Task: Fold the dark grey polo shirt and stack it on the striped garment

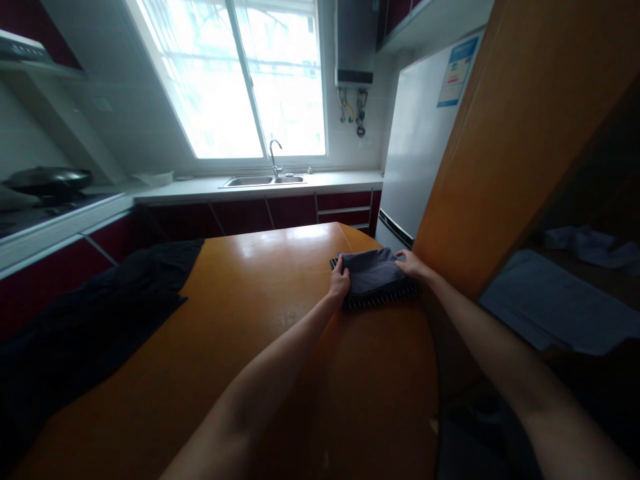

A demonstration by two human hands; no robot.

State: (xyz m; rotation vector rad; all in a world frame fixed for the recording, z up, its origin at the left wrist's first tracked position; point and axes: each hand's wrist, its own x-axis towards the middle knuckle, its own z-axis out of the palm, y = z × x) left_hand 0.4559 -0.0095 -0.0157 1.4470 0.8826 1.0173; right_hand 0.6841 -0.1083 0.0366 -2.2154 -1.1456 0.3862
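A folded dark grey garment (374, 272) lies on a folded black-and-white striped cloth (383, 299) near the right edge of the wooden table. At the left edge of the grey garment, my left hand (340, 281) grips it with the thumb up. My right hand (412, 265) pinches its far right corner, the fingertips partly hidden by the cloth. Both arms reach forward over the table. Over on the left side of the table, a black garment (100, 300) is spread out loosely.
The wooden table (260, 287) has a rounded right edge. Behind it runs a counter with a steel sink (250, 181) and faucet (273, 157). A fridge (420, 133) and an orange wooden panel (520, 133) stand right. Blue-grey cloth (560, 300) lies at lower right; a wok (47, 180) sits left.
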